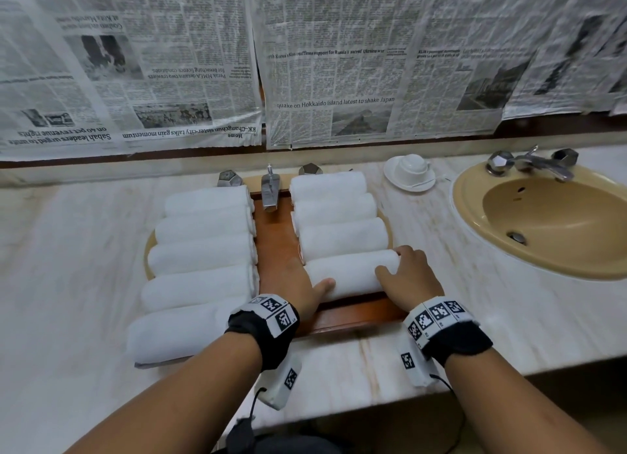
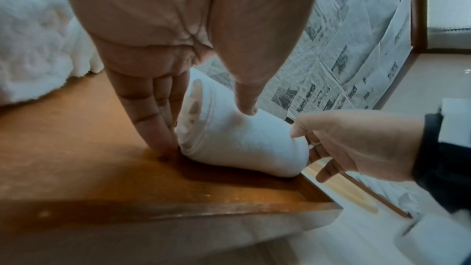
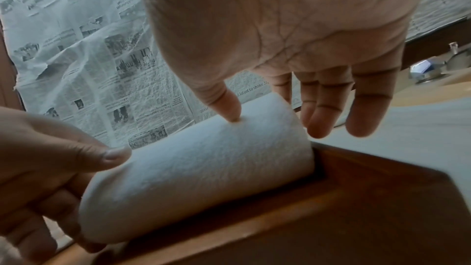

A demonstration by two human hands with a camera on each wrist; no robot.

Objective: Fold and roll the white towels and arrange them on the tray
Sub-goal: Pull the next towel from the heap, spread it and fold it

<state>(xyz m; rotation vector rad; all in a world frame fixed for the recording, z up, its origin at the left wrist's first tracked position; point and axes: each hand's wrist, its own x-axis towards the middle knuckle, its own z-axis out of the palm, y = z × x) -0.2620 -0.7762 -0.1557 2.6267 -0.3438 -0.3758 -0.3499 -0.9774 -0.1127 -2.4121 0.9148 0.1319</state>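
Lower centre of the frame: a rolled white towel [image 1: 351, 273] lies on the wooden tray [image 1: 342, 319], left hand [image 1: 294, 285] and right hand [image 1: 412, 277] cupping its ends, thumbs pressing on top.

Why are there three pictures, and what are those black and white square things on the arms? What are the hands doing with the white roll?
There is no machine here, just a person. The squares sit on wristbands that carry little cameras. The big picture comes from a camera on the person's head. The other two come from the wrists and look along the fingers.

On the counter a wooden tray holds rolled white towels in two rows. The left hand and the right hand hold the nearest towel roll, one at each end, thumbs pressed on top. It lies on the tray, beside the right row. Behind are a tap, a cup on a saucer and a sink.
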